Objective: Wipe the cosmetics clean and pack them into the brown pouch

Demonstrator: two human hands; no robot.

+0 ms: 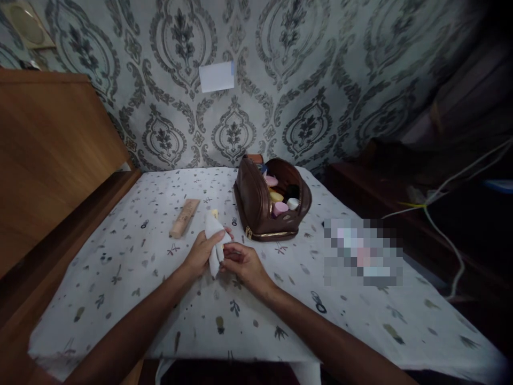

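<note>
The wall (280,80) behind everything has grey paper with big dark curly shapes, and a small white note (217,76) is stuck on it, high above the bag. A tall wooden board (52,155) stands far to the left of the bag.

The surface (360,321) is wide and has a white cloth cover with tiny printed pictures on it. The brown bag (256,206) sits on it near the back, close to the wall. Its zip top is open. Inside the bag are small round things in pink, yellow and white (280,200).

Left of the bag lies a tan tube (185,218), flat on the surface. Right of the bag is a blurred patch that cannot be made out. Far to the right of the bag, off the surface, white cords (441,224) hang in the dark.

Just in front of the bag, both hands meet. The left hand (199,255) has its fingers curled around a small white cloth (214,243), which sticks up above the hand and hangs down below it. A bit of something pale yellow (215,214) peeks out at the top of the cloth, and I cannot tell what it is. The right hand (246,266) touches the cloth from the side nearer the bag, its fingers bent and pinching the edge of the cloth. Both hands are held just above the surface.
</note>
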